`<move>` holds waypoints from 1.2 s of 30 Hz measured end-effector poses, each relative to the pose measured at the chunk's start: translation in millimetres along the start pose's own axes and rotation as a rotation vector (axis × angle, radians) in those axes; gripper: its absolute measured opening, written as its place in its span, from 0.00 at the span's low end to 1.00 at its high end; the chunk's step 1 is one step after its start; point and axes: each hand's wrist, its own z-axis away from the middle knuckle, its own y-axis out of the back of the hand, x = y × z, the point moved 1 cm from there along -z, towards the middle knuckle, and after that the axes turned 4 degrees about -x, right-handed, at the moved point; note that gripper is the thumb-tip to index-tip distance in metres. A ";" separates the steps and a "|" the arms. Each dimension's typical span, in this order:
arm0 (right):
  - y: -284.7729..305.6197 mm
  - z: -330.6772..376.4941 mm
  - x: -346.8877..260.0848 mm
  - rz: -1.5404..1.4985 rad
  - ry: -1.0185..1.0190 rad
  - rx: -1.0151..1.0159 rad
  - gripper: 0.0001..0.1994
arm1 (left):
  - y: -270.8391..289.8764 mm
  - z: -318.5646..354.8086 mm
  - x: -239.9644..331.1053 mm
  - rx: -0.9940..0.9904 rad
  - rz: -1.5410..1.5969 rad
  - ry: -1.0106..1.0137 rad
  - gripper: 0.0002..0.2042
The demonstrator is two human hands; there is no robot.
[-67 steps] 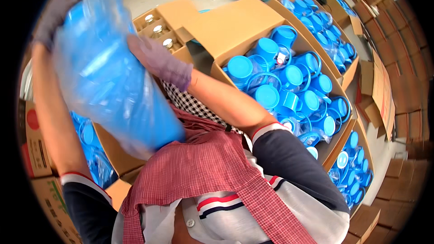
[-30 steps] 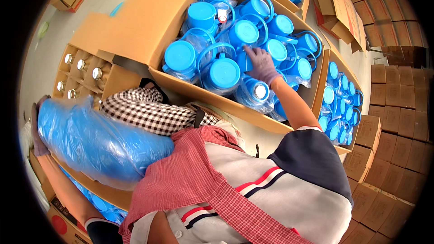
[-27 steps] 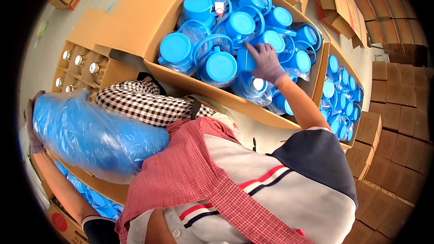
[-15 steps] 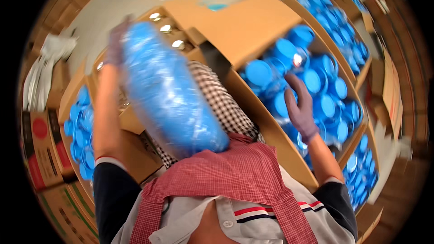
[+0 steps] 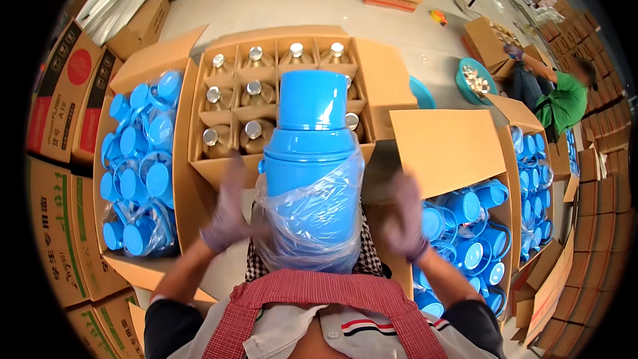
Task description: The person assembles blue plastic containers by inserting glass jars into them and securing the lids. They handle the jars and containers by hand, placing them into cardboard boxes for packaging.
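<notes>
A blue thermos flask [image 5: 312, 166] rests on my lap, its cap end pointing away from me. Crumpled clear plastic [image 5: 306, 246] wraps the lower body, while the cap and shoulder are bare. To the left of the flask is my left hand [image 5: 229, 209], gloved, fingers stretched out and blurred, with nothing in it. On the other side my gloved right hand [image 5: 404, 219] is held up, palm toward the flask, fingers extended and smeared by motion. Both hands appear apart from the flask.
Ahead stands a divided carton [image 5: 199, 153] of silver-capped bottles. Open boxes of blue plastic pieces with handles flank me, left [image 5: 137, 173] and right [image 5: 472, 226]. A teal basin [image 5: 475, 80] holds small pale pieces; beyond it sits a person in green [image 5: 565, 100]. Stacked cartons [image 5: 56, 226] line the left.
The flask has swung from a tilted position in my left hand to lying straight on my lap. Its top is now out of the plastic. My right hand has left the right-hand box.
</notes>
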 end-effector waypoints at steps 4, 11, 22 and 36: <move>-58.3 -70.6 23.7 -0.288 -0.465 0.014 0.32 | -11.4 -85.1 -5.1 0.389 0.197 0.031 0.50; -62.9 11.7 57.6 -0.124 -0.338 -0.114 0.40 | -6.6 -86.1 -51.5 0.170 0.436 0.017 0.38; -162.3 -254.7 167.6 -0.732 -0.434 -0.179 0.23 | -42.3 -267.2 -160.1 -0.010 1.269 0.684 0.33; -106.7 -164.2 54.4 -1.026 -0.260 -0.113 0.51 | -19.6 -177.1 -11.2 0.784 -0.086 -0.112 0.32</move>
